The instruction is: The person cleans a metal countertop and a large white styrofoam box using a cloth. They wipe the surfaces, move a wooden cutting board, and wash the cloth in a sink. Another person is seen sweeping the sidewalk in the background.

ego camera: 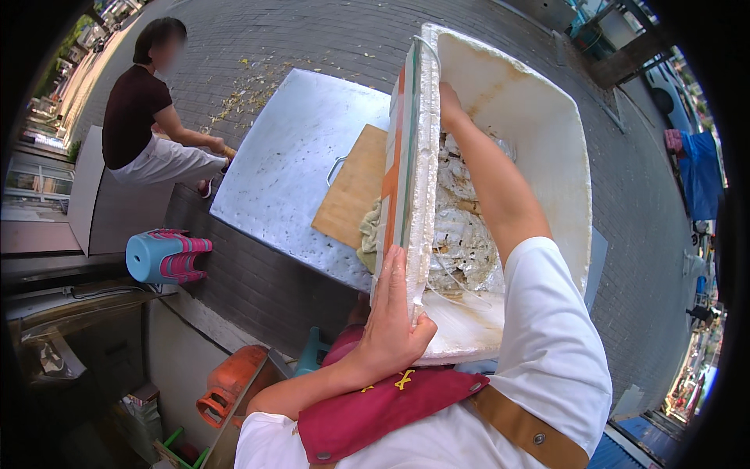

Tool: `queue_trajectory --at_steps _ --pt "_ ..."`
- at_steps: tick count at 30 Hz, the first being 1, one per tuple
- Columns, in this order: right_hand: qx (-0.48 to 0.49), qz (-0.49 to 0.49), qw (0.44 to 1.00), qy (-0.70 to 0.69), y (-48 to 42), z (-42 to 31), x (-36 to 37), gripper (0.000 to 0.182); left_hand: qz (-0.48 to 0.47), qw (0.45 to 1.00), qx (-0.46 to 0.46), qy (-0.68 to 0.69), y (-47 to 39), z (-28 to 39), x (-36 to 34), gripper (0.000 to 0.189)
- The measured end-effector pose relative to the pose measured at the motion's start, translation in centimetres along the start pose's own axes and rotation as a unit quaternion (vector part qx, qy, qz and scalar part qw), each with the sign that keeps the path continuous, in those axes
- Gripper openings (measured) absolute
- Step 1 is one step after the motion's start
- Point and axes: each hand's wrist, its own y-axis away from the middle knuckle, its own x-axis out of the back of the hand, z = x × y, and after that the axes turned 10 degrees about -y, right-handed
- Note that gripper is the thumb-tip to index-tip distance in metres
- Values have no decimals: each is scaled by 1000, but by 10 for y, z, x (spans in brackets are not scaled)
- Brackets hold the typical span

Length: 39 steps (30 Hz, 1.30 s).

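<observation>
A large white styrofoam box (551, 176) stands tilted before me, its wall bearing orange and clear tape. My left hand (395, 322) grips the near corner of that taped wall, fingers flat along its outside and thumb over the rim. My right arm reaches into the box. The right hand (450, 105) is at the inner side of the taped wall near the far end; its fingers are partly hidden, and whether it holds anything does not show. Crumpled, stained silvery wrapping (463, 228) and a thin white cord (454, 275) lie inside.
Left of the box is a metal-covered table (281, 158) with a wooden board (351, 187) and a cloth (369, 231). A person (137, 117) sits beyond it. Stacked stools (167, 256) and an orange gas cylinder (234, 381) stand at the left.
</observation>
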Motion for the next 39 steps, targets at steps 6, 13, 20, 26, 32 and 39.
queue_trajectory --at_steps 6,13,20,26,32,39 --pt "35 -53 996 -70 -7 33 -18 31 -39 999 -12 -35 -23 7 39 85" --pt "45 -44 974 -217 13 2 -20 28 233 909 -265 -221 -275 -24 121 41" --pt "82 -40 993 -72 7 25 -14 23 97 821 -315 -466 -409 -65 99 29" --pt "102 -17 992 -78 7 24 -26 18 52 813 -396 -424 -438 -69 107 12" --pt "92 -24 995 5 -8 61 -24 18 190 891 -281 -300 -460 -92 101 12" --pt "93 -66 985 129 2 44 -24 20 253 967 -28 19 -479 -147 75 11"
